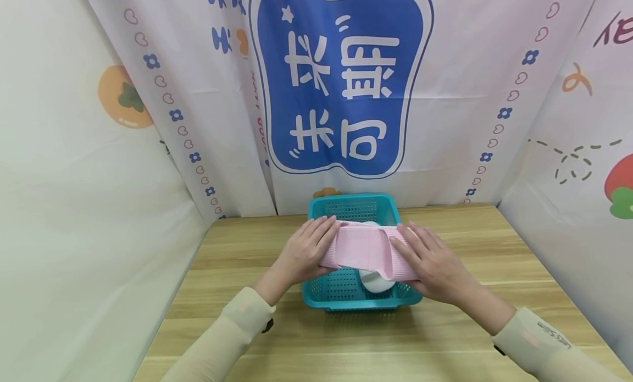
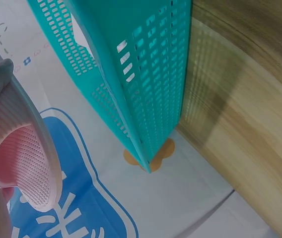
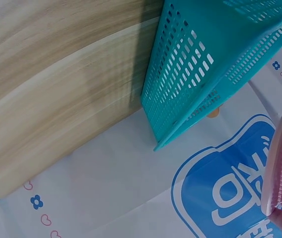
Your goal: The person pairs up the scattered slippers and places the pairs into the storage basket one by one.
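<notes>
Both hands hold pink slippers (image 1: 358, 247) level over a teal perforated basket (image 1: 336, 305). Ribbed straps show at both ends, with a textured insole between them; the slippers appear fitted together, though the overlap is partly hidden. My left hand (image 1: 307, 249) grips the left end, fingers over the top. At the right end, my right hand (image 1: 437, 265) has its fingers across the ribbed strap. In the left wrist view a slipper (image 2: 29, 158) shows its insole and pale rim; the right wrist view catches only a slipper edge (image 3: 275, 173). Inside the basket lies a white, round-ended thing (image 1: 377, 283), partly covered.
The basket stands on a wood-grain table (image 1: 247, 261), close to its back edge. Behind hangs a white printed cloth (image 1: 445, 123) with a blue sign. Further white cloths close in the left (image 1: 74, 206) and right (image 1: 559, 167) sides.
</notes>
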Motion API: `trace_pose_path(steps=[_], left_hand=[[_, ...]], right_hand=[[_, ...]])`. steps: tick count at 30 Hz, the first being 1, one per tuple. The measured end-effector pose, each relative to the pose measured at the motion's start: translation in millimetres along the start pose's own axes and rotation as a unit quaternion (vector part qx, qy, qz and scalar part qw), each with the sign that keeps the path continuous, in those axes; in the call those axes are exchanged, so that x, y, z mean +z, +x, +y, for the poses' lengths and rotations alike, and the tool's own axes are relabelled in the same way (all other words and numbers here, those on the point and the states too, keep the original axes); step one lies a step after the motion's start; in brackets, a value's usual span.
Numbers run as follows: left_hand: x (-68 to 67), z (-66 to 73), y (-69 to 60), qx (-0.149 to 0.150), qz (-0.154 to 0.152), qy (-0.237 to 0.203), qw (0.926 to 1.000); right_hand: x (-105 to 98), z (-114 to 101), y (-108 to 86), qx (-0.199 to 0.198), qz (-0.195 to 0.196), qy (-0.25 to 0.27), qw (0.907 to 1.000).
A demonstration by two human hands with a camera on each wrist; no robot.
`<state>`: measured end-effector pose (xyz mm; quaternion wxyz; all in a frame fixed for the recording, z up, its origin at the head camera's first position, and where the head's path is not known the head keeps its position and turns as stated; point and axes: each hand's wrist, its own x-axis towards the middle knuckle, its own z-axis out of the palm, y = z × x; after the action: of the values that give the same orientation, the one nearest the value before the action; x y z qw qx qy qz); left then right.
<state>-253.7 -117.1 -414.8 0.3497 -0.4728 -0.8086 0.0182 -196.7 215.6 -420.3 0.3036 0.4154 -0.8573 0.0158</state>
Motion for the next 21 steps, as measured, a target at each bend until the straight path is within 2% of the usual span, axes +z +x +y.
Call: trace_pose_path(steps=[8, 21], left_hand=[[0.9, 1.3, 2.7, 0.006, 0.009, -0.007, 0.9999], [1.4, 4.7, 6.5, 0.010, 0.006, 0.004, 0.9999]], right_hand=[[0.7, -0.8, 2.0, 0.001, 0.005, 0.001, 1.0000], [1.8, -2.1, 3.3, -0.001, 0.002, 0.005, 1.0000]])
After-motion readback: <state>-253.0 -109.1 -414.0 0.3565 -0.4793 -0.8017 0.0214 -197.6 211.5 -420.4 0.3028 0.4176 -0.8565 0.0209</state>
